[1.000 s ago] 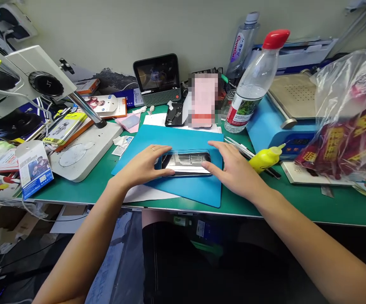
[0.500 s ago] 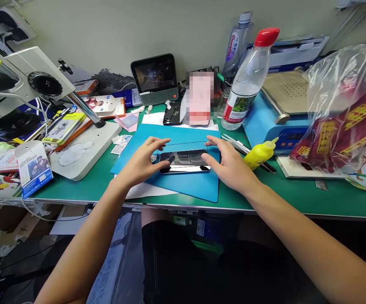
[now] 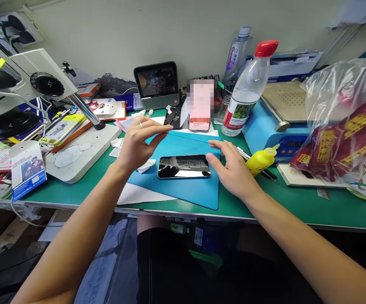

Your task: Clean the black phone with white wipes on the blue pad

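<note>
We see a glossy black rectangular phone point(image 3: 184, 166) lying flat, screen up, on a blue silicone work mat point(image 3: 185, 192) on the green bench. Our left hand point(image 3: 138, 141) hovers above the mat's left part, fingers pressed lightly together around a thin clear film that is hard to make out, while our right hand point(image 3: 231, 169) rests spread and empty at the phone's right end. A crumpled white wipe point(image 3: 146, 165) lies just beside the phone; lint from it could soil the glass, we judge.
</note>
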`<state>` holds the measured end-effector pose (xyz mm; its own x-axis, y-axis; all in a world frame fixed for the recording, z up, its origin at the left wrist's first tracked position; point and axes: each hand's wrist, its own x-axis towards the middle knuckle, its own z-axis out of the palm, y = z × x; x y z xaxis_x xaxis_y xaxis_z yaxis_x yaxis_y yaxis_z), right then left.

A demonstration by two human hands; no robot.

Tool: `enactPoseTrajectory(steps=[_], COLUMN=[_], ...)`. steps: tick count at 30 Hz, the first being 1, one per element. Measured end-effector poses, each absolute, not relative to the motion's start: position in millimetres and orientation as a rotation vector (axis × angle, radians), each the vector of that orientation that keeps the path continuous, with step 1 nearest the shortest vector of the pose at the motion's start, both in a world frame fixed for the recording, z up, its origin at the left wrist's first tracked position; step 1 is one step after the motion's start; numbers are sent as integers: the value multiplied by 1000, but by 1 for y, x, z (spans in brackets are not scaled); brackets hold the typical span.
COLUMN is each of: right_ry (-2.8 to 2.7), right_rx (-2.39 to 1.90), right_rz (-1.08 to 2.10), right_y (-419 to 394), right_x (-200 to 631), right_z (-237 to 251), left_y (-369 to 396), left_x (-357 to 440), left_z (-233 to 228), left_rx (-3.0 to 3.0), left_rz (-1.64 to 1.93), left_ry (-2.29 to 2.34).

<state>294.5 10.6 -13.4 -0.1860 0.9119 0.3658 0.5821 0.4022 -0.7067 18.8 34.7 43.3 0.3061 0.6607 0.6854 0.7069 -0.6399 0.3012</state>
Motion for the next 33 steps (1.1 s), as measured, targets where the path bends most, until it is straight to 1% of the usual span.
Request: enactPoseTrajectory(steps=[4, 7, 9, 14, 18, 21, 28, 33], right_ry=[-1903, -1911, -1889, -1909, -1846, -1786, -1836, -1797], right_rx=[-1319, -1356, -1383, -1419, -1406, -1393, -1382, -1361], right_rz=[547, 552, 550, 588, 706, 773, 807, 777], right_y=[10, 10, 10, 9, 7, 6, 5, 7], right_x=[294, 293, 293, 293, 294, 296, 296, 298], right_z=[-15, -15, -15, -14, -12, -10, -8, -7], left_y=[39, 38, 37, 44, 52, 54, 46, 35], left_x=[-2, -11, -11, 3, 26, 35, 23, 20], left_z=[28, 23, 23, 23, 18, 15, 7, 6], left_rx=[-2467, -2595, -2680, -2841, -2856, -2850, -2758, -2697], left_rz=[-998, -737, -644, -657, -726, -717, -646, -716], left_ry=[-1208, -1144, -1158, -1257, -1423, -1465, -1678, -1698])
